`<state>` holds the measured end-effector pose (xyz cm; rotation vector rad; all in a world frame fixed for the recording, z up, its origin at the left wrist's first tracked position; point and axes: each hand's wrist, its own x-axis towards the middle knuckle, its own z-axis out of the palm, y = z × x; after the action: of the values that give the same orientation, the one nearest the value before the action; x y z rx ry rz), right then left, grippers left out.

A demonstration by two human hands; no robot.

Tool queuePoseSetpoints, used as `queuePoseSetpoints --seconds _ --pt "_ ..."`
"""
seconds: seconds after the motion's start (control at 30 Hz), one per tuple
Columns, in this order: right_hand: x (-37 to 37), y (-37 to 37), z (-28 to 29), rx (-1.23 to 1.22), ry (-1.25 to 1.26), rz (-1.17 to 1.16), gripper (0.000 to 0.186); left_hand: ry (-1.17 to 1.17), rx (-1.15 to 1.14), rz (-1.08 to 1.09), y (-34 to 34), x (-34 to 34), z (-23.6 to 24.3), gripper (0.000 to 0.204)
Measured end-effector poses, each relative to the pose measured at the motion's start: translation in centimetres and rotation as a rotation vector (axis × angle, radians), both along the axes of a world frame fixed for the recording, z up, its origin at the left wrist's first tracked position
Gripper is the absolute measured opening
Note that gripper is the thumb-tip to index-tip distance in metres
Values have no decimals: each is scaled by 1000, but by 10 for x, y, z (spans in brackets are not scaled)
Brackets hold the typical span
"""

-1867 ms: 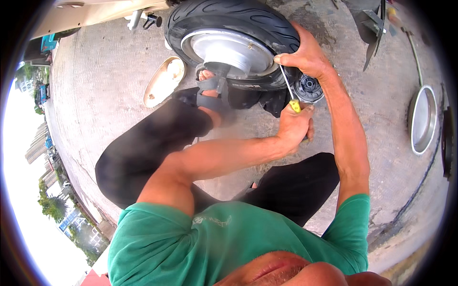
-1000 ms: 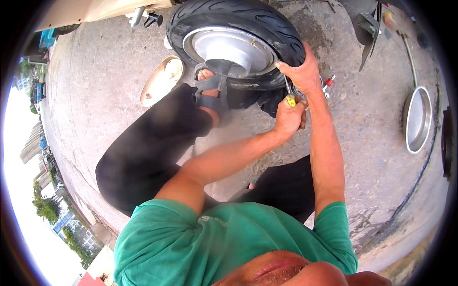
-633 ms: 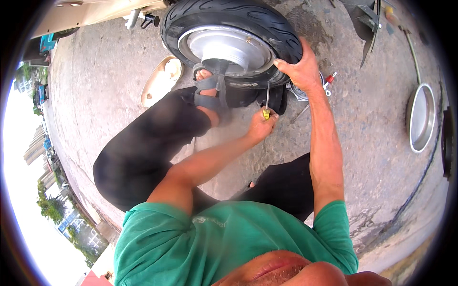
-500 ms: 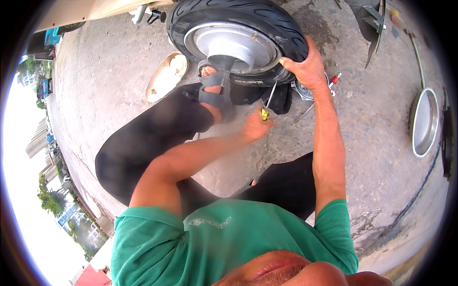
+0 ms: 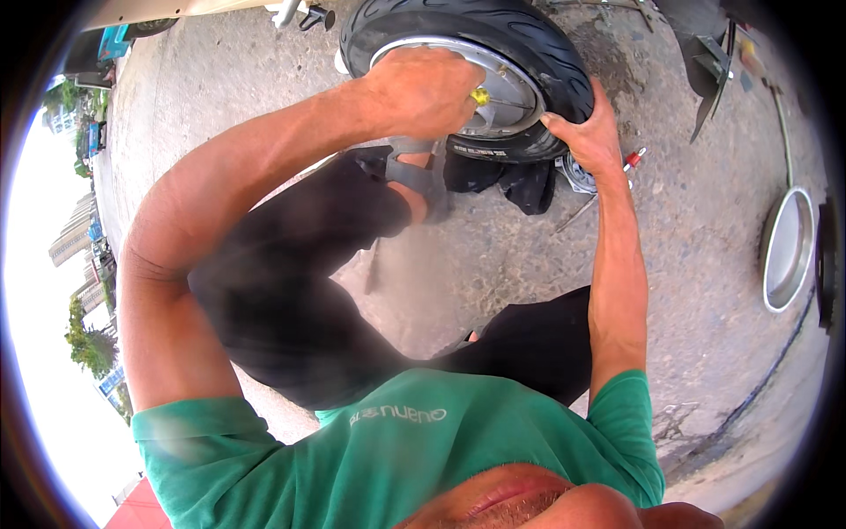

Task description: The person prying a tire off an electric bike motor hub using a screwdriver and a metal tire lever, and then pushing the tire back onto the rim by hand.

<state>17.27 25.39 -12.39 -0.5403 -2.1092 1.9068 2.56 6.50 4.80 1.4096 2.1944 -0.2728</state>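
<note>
A motor wheel with a black tyre (image 5: pixel 564 66) and a silver rim (image 5: pixel 524 93) stands tilted on the ground ahead of me. My left hand (image 5: pixel 423 93) is closed over the hub side of the wheel, gripping a screwdriver (image 5: pixel 480 95) whose yellow handle pokes out of the fist. Where its tip sits I cannot make out. At the tyre's right edge, my right hand (image 5: pixel 589 132) grips the tyre, thumb on the near sidewall by the rim and fingers behind the tread. My sandalled foot (image 5: pixel 414 163) is just below the wheel, partly hidden by my left arm.
Black cloth (image 5: pixel 529 185) lies under the wheel. Right of it are a metal part (image 5: pixel 577 175) and a red-handled tool (image 5: pixel 634 160). A round metal pan (image 5: pixel 787 251) is at the far right, a dark bracket (image 5: pixel 705 62) at the upper right. A vehicle's pale body (image 5: pixel 167 11) borders the upper left.
My left hand has swung up from below the tyre to the hub side with the screwdriver. My right hand keeps its hold on the tyre. The view has shifted slightly.
</note>
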Motion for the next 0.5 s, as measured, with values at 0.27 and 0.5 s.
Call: queuePoseSetpoints --seconds 0.27,0.5 --pt "1 4 -9 -23 -7 10 79 -81 79 -205 16 -18 -26 23" --pt "1 2 -5 -46 9 5 75 -68 235 -370 0 -34 -38 18"
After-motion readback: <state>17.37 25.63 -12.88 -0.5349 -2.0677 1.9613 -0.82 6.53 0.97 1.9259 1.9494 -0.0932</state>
